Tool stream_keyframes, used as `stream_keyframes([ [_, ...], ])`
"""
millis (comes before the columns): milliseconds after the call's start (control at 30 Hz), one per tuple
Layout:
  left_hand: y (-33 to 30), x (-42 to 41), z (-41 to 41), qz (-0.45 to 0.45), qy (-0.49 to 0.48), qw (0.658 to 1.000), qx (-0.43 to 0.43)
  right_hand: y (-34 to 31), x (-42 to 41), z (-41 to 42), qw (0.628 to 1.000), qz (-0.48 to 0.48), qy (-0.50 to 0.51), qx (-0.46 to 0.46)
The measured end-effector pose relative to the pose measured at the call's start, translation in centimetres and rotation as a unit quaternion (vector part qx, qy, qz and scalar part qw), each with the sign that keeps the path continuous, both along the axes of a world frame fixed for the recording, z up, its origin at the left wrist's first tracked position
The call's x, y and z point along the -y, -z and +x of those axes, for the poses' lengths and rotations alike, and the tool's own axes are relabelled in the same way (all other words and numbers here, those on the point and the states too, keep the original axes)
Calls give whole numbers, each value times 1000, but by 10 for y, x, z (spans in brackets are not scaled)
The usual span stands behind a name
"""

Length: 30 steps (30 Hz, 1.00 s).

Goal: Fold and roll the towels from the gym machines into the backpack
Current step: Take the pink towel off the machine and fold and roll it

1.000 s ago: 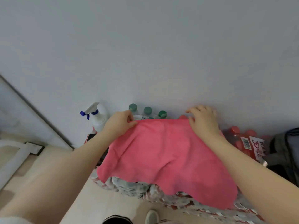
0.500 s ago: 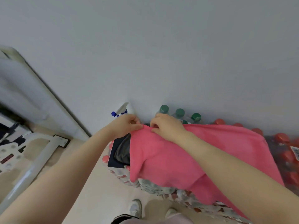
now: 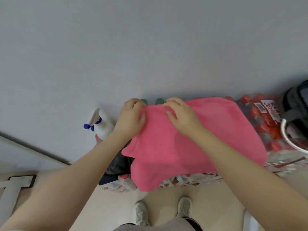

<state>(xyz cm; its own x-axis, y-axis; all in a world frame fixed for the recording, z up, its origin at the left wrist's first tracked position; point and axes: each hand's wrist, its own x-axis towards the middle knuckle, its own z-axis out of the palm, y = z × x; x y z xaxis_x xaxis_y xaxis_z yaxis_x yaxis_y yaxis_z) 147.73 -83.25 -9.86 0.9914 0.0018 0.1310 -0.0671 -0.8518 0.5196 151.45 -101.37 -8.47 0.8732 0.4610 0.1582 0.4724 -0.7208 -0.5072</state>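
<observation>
Against grey wall (image 3: 150,47), left hand (image 3: 130,121) and right hand (image 3: 182,116) fingers pinch pink towel (image 3: 191,144) atop bottle packs (image 3: 266,124).

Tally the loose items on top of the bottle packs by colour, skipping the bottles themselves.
Pink: 1, the towel
White: 1, the spray bottle
Dark: 2, the folded cloth and the backpack
Total: 4
</observation>
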Motion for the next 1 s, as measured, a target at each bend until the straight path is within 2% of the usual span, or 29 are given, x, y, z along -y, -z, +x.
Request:
stream_keyframes([
  [100, 3, 36, 4, 0, 105, 994, -14, 1, 65, -4, 995, -33, 83, 38],
  [167, -3, 64, 8, -4, 155, 988, -14, -1, 110, 2, 987, -43, 154, 24],
  [267, -12, 107, 13, -3, 221, 975, -20, -8, 162, 14, 968, 1, 249, -35],
  [400, -13, 164, 24, 24, 251, 967, -35, -6, 198, 30, 939, 66, 305, -146],
  [500, -5, 199, 33, 64, 213, 971, -85, 4, 209, 48, 922, 102, 300, -224],
  [667, 5, 224, 42, 74, 103, 980, -154, 7, 213, 69, 918, 60, 227, -320],
  [767, 7, 230, 42, 100, 66, 978, -171, 2, 220, 75, 932, 4, 184, -311],
  [867, 7, 245, 40, 132, 32, 974, -180, -10, 228, 80, 958, -83, 115, -249],
  [933, 4, 257, 41, 137, 10, 972, -188, -21, 234, 83, 962, -48, 89, -254],
  [1000, 2, 266, 44, 132, -7, 971, -197, -34, 242, 87, 950, 35, 79, -301],
])
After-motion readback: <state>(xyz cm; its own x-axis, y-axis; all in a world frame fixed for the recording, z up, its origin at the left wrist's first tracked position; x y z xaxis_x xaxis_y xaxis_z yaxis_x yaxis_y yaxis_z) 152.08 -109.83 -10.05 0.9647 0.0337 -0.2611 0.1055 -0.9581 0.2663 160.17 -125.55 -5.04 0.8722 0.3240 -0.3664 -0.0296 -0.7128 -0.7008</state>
